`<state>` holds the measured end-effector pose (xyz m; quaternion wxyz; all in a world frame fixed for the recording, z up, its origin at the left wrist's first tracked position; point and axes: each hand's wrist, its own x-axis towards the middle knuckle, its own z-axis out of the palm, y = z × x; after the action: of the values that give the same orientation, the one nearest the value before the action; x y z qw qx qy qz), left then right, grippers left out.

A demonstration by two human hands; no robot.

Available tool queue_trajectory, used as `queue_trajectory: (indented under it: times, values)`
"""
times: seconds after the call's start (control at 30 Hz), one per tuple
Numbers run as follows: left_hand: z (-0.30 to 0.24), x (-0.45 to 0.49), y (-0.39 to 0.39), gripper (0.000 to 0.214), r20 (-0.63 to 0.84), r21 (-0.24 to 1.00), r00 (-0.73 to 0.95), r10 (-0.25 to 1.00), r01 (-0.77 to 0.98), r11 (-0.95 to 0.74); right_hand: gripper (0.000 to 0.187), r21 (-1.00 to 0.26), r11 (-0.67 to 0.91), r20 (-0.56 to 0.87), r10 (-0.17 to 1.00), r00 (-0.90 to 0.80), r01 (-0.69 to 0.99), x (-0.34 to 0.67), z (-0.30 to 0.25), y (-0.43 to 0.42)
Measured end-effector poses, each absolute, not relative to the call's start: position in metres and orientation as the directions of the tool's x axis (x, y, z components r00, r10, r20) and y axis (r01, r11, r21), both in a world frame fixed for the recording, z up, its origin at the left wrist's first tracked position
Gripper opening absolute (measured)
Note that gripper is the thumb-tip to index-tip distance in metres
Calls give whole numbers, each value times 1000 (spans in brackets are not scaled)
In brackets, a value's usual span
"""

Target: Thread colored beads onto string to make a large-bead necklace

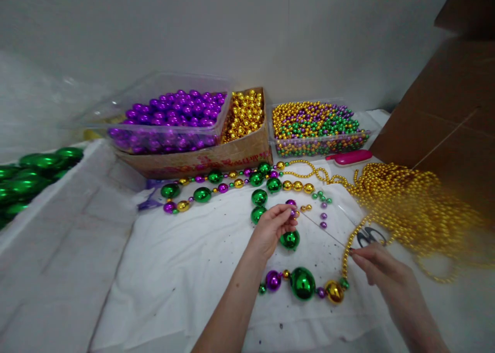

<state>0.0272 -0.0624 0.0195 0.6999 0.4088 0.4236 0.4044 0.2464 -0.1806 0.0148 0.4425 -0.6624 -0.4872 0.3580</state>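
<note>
My left hand point(274, 226) is closed in a pinch, with a small purple bead point(293, 213) at its fingertips. My right hand point(382, 268) pinches one end of a thin needle-like rod point(325, 233), which slants up toward the left hand. Whether its far tip touches the bead is unclear. Large green beads point(259, 197) lie around the left hand, partly hidden by it. Below, a strand of mixed beads holds a big green bead point(302, 284) and a gold bead point(334, 291), joining a gold bead chain point(347, 250) beside my right fingertips.
Loose small purple beads point(324, 216) and green beads point(322, 195) lie on the white cloth point(185, 270). Black-handled scissors point(365, 237) rest near a gold chain heap point(417, 203). Behind stand a purple bead bin point(166, 131), a mixed bead bin point(319, 149) and a pink-handled tool point(352, 158).
</note>
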Motion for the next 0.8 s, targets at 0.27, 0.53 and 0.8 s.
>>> queue_trajectory:
  times: [0.27,0.53,0.8]
  values:
    - [12,-19,-84,17,-349,655,257,901,-621,431,25,-886,-91,-107,994,-9,455,230,8,-182]
    - [5,-22,-88,10,-395,561,243,886,-700,442,24,-843,-64,-95,995,-30,534,227,14,-186]
    - [-1,-23,-91,9,-451,531,239,860,-703,473,22,-883,-111,-98,994,52,456,218,20,-187]
